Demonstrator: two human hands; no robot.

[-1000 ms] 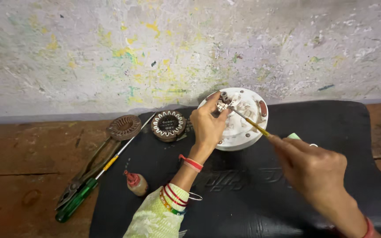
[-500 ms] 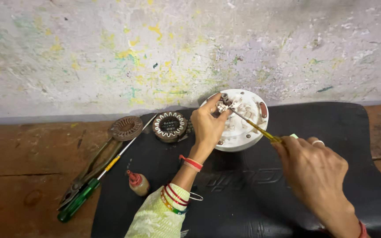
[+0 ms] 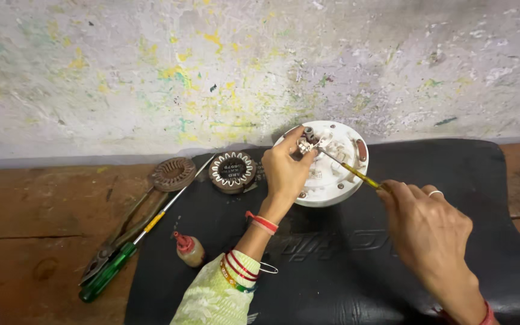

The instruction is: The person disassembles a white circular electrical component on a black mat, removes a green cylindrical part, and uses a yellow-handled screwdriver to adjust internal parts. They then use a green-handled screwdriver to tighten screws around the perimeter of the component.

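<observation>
A round white housing (image 3: 338,180) rests on a black mat (image 3: 344,253) by the wall. My left hand (image 3: 284,171) reaches over its left rim and pinches a small grey metal part (image 3: 306,142) at its top. My right hand (image 3: 431,229) grips a thin screwdriver with a yellow shaft (image 3: 353,173); its tip touches the small part. A ring sits on one right finger, and bangles circle the left wrist.
A wound stator ring (image 3: 232,171) lies left of the housing, a second brown one (image 3: 173,173) beyond the mat edge. A green-handled screwdriver (image 3: 129,247) and pliers (image 3: 115,238) lie on the wooden floor. A small red-capped bottle (image 3: 188,248) stands on the mat.
My right hand has shifted slightly right and up with the screwdriver. The left hand stays on the small part. The view has drifted a little.
</observation>
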